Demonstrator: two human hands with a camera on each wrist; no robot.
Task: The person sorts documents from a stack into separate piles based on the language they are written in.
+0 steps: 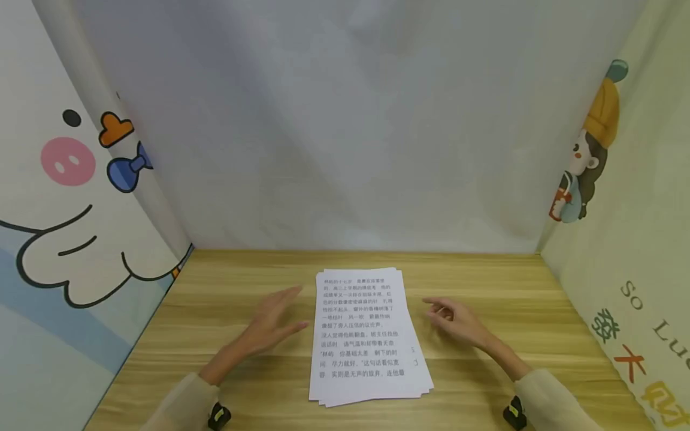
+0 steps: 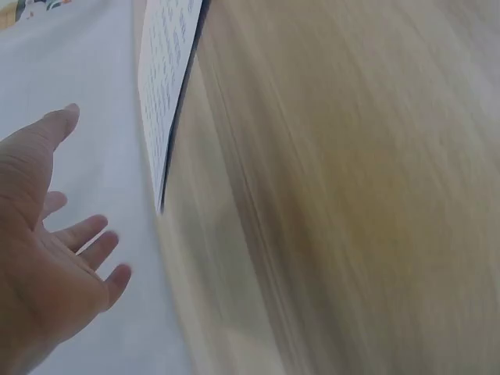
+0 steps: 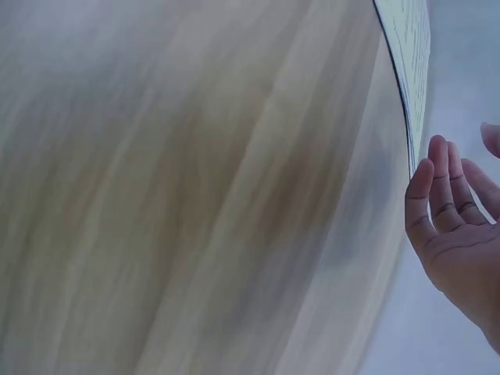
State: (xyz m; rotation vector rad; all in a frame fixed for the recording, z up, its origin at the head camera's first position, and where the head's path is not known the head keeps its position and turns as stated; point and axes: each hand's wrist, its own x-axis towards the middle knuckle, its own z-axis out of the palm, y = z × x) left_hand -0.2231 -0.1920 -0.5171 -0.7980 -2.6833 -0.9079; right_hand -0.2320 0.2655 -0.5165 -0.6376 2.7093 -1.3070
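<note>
A loose stack of white paper sheets (image 1: 361,335) printed with Chinese text lies on the table, its edges fanned unevenly at the bottom and right. To its left hovers my left hand (image 1: 272,320), fingers extended and thumb apart, holding nothing. On the other side my right hand (image 1: 458,320) is off the stack's right edge, index finger pointing toward it and the other fingers loosely bent, with nothing held. In the left wrist view the stack (image 2: 168,86) stands beyond the spread left hand (image 2: 55,242). The right wrist view has the right hand (image 3: 461,226) overlapping the stack's near end (image 3: 410,70).
The wood-grain table (image 1: 232,281) ends at a pale hanging cloth (image 1: 345,149) at the back. Cartoon-printed curtains border it on the left (image 1: 64,239) and right (image 1: 609,251). Each wrist wears a small black strap device.
</note>
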